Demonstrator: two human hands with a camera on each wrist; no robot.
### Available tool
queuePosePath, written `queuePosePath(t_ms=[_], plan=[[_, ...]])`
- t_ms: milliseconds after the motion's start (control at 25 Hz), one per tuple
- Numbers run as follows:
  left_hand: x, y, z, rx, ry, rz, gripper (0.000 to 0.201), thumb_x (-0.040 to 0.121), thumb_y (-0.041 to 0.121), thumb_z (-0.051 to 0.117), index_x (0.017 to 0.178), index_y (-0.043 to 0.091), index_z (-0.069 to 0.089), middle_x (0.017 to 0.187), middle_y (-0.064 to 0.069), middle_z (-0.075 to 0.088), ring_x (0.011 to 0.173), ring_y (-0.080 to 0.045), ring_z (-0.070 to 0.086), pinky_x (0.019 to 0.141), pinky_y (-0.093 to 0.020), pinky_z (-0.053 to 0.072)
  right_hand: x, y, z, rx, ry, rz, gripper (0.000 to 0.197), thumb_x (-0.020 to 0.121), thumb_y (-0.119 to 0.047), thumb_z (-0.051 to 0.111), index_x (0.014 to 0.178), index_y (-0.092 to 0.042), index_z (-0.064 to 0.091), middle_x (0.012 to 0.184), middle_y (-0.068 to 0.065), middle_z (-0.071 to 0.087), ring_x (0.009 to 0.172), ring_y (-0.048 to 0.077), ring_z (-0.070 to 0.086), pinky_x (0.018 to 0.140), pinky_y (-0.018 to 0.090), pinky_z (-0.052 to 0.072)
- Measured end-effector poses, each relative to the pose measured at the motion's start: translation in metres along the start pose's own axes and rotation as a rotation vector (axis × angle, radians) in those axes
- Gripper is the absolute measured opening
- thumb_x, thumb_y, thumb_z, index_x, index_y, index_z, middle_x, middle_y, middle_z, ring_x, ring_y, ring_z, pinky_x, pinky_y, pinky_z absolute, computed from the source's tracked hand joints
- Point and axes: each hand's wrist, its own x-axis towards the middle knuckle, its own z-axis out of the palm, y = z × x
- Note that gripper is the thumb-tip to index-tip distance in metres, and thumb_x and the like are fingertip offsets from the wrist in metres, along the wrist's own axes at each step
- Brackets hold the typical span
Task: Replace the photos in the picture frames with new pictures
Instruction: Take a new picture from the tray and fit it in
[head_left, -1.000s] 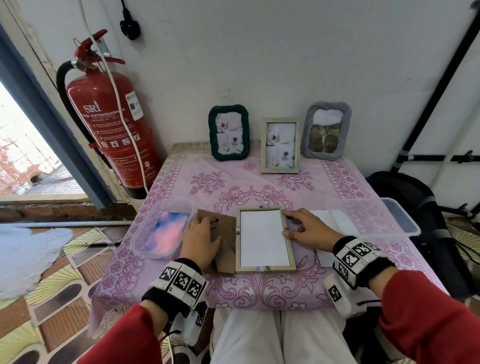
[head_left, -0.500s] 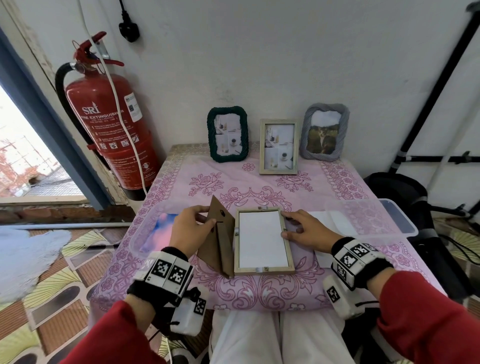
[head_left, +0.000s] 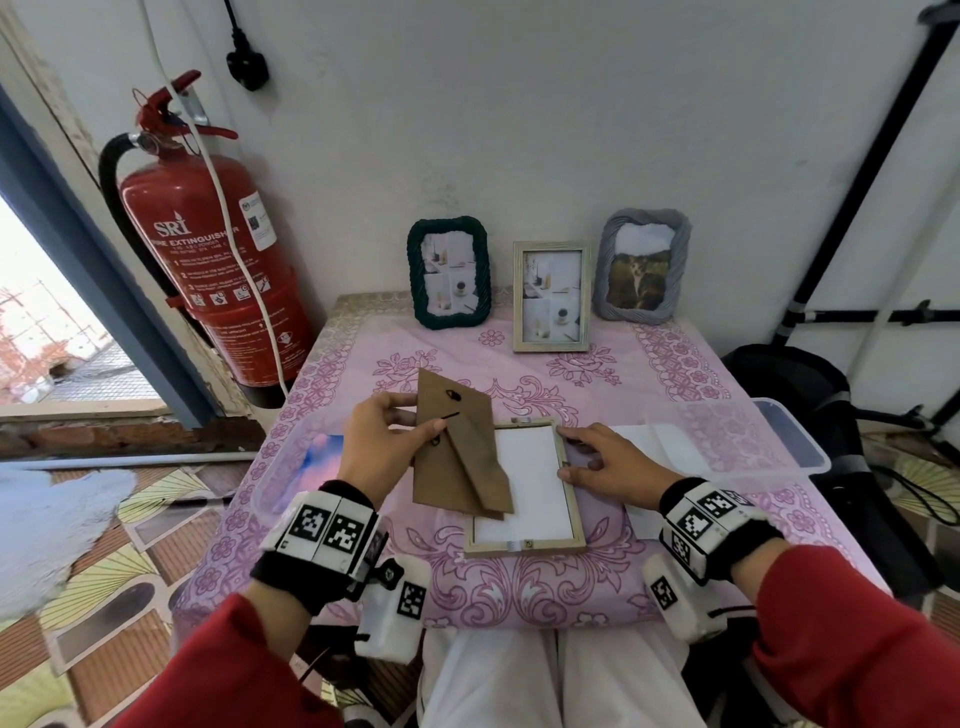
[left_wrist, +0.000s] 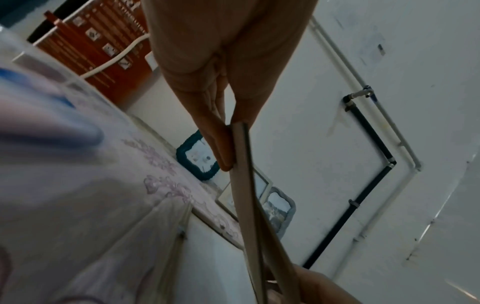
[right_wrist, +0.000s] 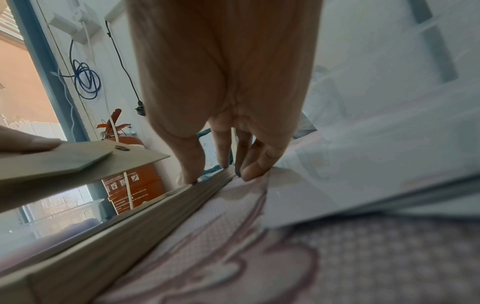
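A light wooden picture frame (head_left: 574, 499) lies face down on the pink tablecloth, with a white sheet (head_left: 530, 488) showing in its opening. My left hand (head_left: 384, 447) pinches the brown cardboard backing board (head_left: 457, 457) with its fold-out stand and holds it raised and tilted over the frame's left side. The board's thin edge (left_wrist: 244, 185) shows between thumb and fingers in the left wrist view. My right hand (head_left: 602, 462) rests with straight fingers on the frame's right rail (right_wrist: 145, 207).
Three framed pictures stand at the wall: a green frame (head_left: 449, 273), a wooden one (head_left: 551, 296) and a grey one (head_left: 643, 265). A clear tray with a pink-blue photo (head_left: 319, 457) sits left, a clear box (head_left: 789, 436) right. A red fire extinguisher (head_left: 218, 270) stands left of the table.
My left hand lifted the backing board off the table beside the frame, stood it on edge, then swung it up and over the frame's left part. The right hand stayed on the frame.
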Motion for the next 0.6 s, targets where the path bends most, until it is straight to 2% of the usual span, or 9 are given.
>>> queuePosePath(t_ms=[120, 280, 440, 600], plan=[[0.0, -0.008, 0.013, -0.053, -0.026, -0.063, 0.042, 0.076, 0.003, 0.073, 0.113, 0.0, 0.055, 0.079, -0.009, 0.062, 0.065, -0.018, 0.062, 0.045, -0.018, 0.051, 0.001, 0.001, 0.0, 0.007, 0.003, 0.004, 0.063, 0.088, -0.019, 0.063, 0.143, -0.01, 0.034, 0.128, 0.014, 0.04, 0.127, 0.022, 0.04, 0.102, 0.027, 0.038], [0.002, -0.02, 0.028, -0.045, -0.04, -0.114, 0.043, 0.076, 0.002, 0.074, 0.113, -0.003, 0.053, 0.089, -0.019, 0.063, 0.068, -0.02, 0.062, 0.046, -0.02, 0.053, 0.001, 0.003, 0.0, 0.022, 0.008, 0.007, 0.063, 0.087, -0.019, 0.064, 0.142, -0.009, 0.035, 0.129, 0.014, 0.041, 0.126, 0.021, 0.04, 0.1, 0.026, 0.038], [0.004, -0.03, 0.04, -0.028, -0.048, -0.141, 0.042, 0.075, 0.0, 0.074, 0.111, -0.004, 0.053, 0.084, -0.012, 0.059, 0.065, -0.019, 0.06, 0.042, -0.02, 0.052, 0.002, 0.004, 0.0, 0.014, 0.008, 0.002, 0.065, 0.087, -0.02, 0.065, 0.143, -0.01, 0.034, 0.128, 0.014, 0.041, 0.126, 0.021, 0.041, 0.101, 0.026, 0.038], [0.004, -0.04, 0.051, 0.027, -0.083, -0.177, 0.042, 0.074, 0.004, 0.076, 0.109, -0.004, 0.055, 0.08, -0.005, 0.059, 0.067, -0.019, 0.061, 0.047, -0.024, 0.053, 0.002, 0.004, 0.0, 0.027, 0.004, 0.001, 0.064, 0.087, -0.02, 0.065, 0.143, -0.011, 0.035, 0.129, 0.014, 0.04, 0.126, 0.021, 0.041, 0.102, 0.027, 0.038]])
